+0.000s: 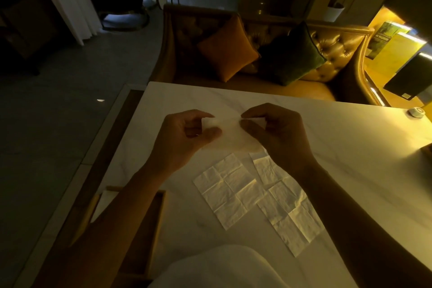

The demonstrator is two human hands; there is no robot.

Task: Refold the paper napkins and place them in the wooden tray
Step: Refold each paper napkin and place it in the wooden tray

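Above the white table (350,147), both my hands hold one white paper napkin (230,134). My left hand (184,133) pinches its left top corner, and my right hand (275,131) pinches its right top corner. The napkin hangs between them, blurred. Two unfolded, creased napkins lie flat on the table below my hands: one (230,190) in the middle and one (287,206) to its right, partly under my right forearm. The wooden tray (159,213) sits at the table's near left, mostly hidden by my left forearm, with something white (105,201) inside it.
A small round white object (416,112) sits at the table's far right edge. Behind the table stands a tufted leather sofa (339,47) with an orange cushion (228,49) and a green cushion (293,54). The floor lies to the left.
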